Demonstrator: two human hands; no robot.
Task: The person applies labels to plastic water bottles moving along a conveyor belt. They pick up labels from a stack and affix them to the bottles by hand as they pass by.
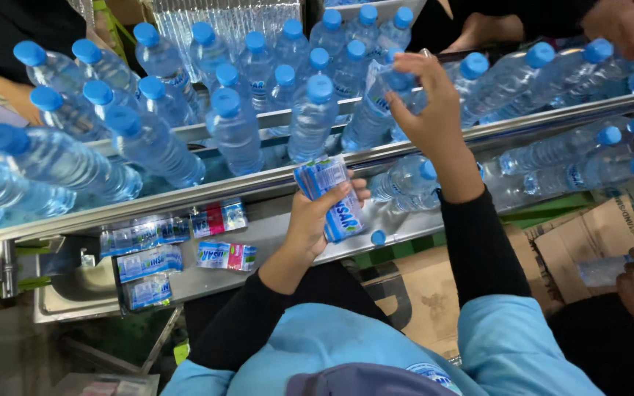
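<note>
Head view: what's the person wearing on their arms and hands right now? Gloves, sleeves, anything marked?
Both hands are bare: no gloves, rings or watch visible on the left hand or the right hand. Each arm has a snug black long sleeve reaching the wrist. Over these sits a light blue short-sleeved top, with a small round emblem on the chest.

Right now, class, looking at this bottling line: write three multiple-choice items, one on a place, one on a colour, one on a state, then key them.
1. Where do the spare label stacks lie?
A. on the metal ledge below the belt
B. on the cardboard
C. on the bottles

2. What colour are the caps?
A. red
B. blue
C. white

3. What does the left hand hold?
A. a bottle
B. nothing
C. a stack of labels

Key: 1 A, they lie on the ledge; 2 B, every cap is blue; 3 C, its fingers clasp labels, while the right hand grips a bottle.
</note>
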